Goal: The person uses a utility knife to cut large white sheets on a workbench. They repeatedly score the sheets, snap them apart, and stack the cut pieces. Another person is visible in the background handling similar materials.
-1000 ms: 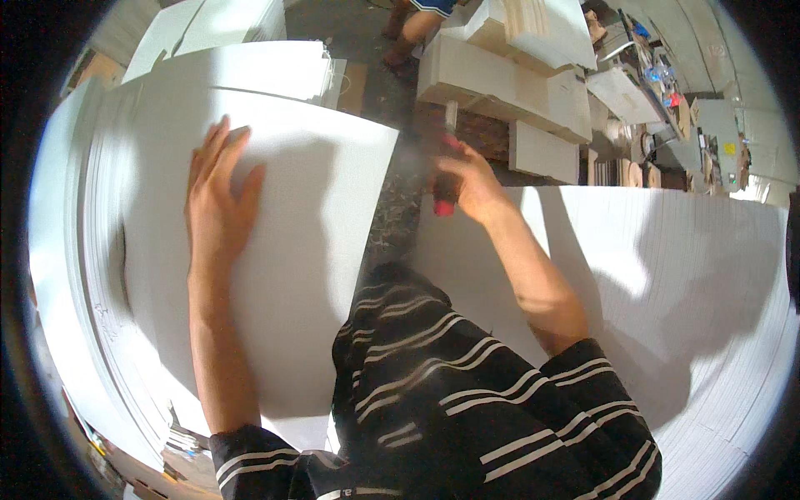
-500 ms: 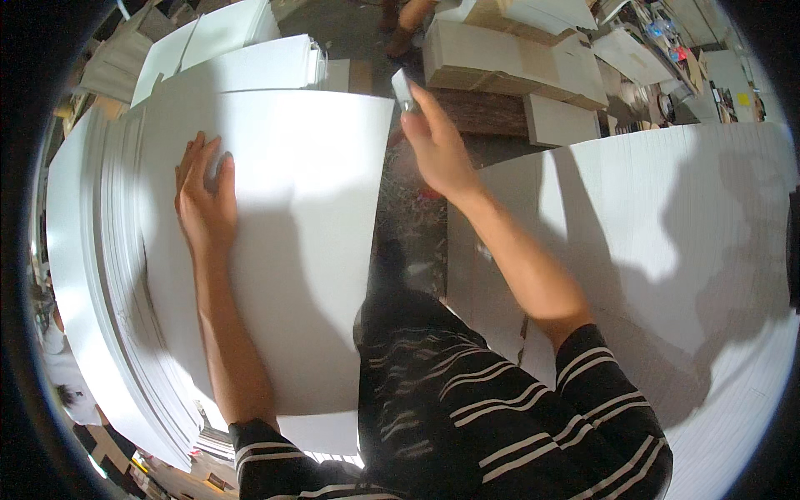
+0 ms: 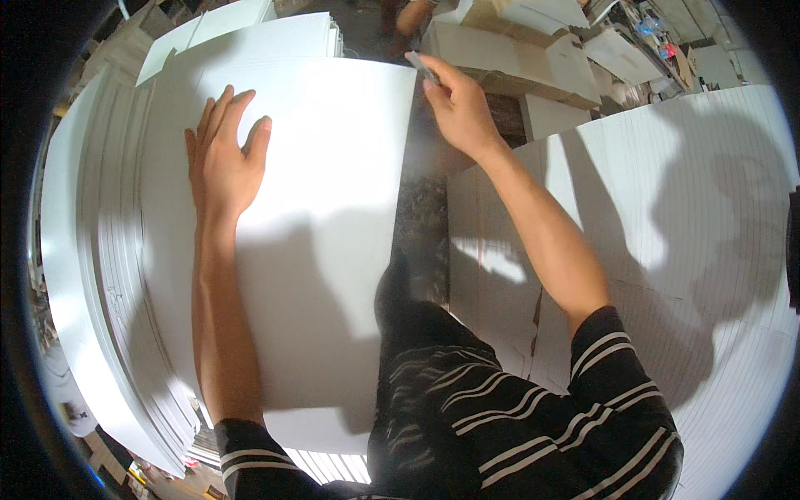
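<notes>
My left hand [image 3: 227, 158] lies on a large white sheet [image 3: 333, 158], fingers stretched and thumb apart, holding nothing. My right hand [image 3: 460, 107] is closed round a small flat greyish piece [image 3: 418, 65], pinched between thumb and fingers; its exact kind is too small to tell. That piece is next to the sheet's far right corner, and whether it touches the edge I cannot tell. The white sheet lies on top of other white sheets, its right edge running toward my body.
Layered white sheets [image 3: 100, 275] curve along the left. On the right stands a big stack of white sheets [image 3: 708, 208] with shadows across it. White boxes [image 3: 508, 54] and another white stack [image 3: 283, 50] are at the back. A dark floor strip [image 3: 425, 225] separates the stacks.
My left hand has slid farther away and slightly right across the sheet, its fingers spread wider. My right hand has moved away and a little right, the small piece turning with it.
</notes>
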A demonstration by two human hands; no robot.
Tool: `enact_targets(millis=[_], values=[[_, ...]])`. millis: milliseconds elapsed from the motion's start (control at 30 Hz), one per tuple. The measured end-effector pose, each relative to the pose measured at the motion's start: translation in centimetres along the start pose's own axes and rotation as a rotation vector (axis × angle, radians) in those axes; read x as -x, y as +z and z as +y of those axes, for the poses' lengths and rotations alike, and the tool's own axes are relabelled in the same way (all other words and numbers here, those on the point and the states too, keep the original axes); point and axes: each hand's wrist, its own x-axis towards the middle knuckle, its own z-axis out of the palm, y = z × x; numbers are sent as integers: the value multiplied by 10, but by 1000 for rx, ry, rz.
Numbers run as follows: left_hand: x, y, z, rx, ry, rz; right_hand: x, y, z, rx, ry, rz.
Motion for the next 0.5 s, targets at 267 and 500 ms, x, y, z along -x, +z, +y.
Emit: enact_targets(millis=[267, 500], values=[[2, 9, -8, -32, 89, 85, 5, -4, -17, 178, -5, -84], [-1, 8, -5, -28, 99, 81, 107, 7, -66, 82, -255, -141]])
